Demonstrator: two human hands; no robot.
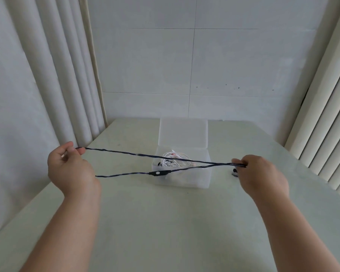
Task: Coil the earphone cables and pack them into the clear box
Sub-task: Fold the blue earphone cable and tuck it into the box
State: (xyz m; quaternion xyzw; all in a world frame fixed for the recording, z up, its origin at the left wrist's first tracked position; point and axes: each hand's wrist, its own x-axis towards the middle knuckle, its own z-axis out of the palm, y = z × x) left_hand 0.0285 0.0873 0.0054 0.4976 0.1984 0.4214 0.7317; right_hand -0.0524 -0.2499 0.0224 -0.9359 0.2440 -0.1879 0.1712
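Coiling step: left hand (pixel 71 167) and right hand (pixel 261 173) each pinch black earphone cable (pixel 137 154), stretched taut above clear box (pixel 182 182); next, likely loop it small

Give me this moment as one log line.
left hand: pinches black cable | right hand: pinches its other end | black cable: stretched above box, not coiled | box: open, white cable inside

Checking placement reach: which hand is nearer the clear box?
Right. The right hand pinches the black cable just right of the clear box; the left hand holds it well off to the box's left.
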